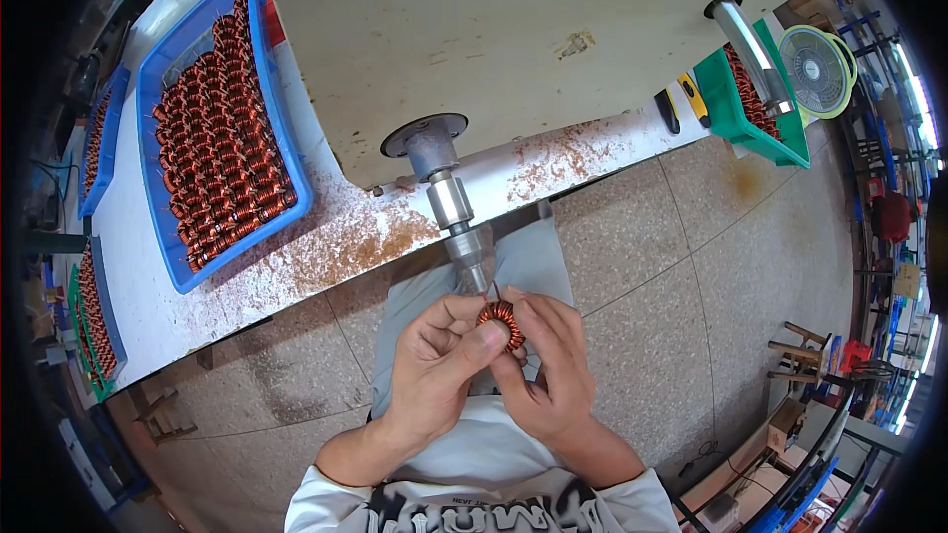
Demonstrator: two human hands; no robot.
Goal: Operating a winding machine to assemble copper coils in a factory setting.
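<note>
Both hands, left hand [434, 360] and right hand [548, 360], pinch one copper toroid coil [502, 321], fingers closed on it. They hold it just below the machine spindle [464, 237], so its wire lead meets the tip.

The coil [502, 322] is a small ring wound all round with copper-coloured wire, the turns lying side by side and catching the light as orange and dark stripes. It is not resting on any surface: it is held in the air over the person's lap, pinched between the left hand [437, 363] and the right hand [549, 360]. The left thumb lies across its lower face, and the right fingers close round its right side (so only the upper half shows). It stands tilted on edge. A thin bare wire end sticks up from its top, just below the tip of the metal shaft [464, 238].
</note>
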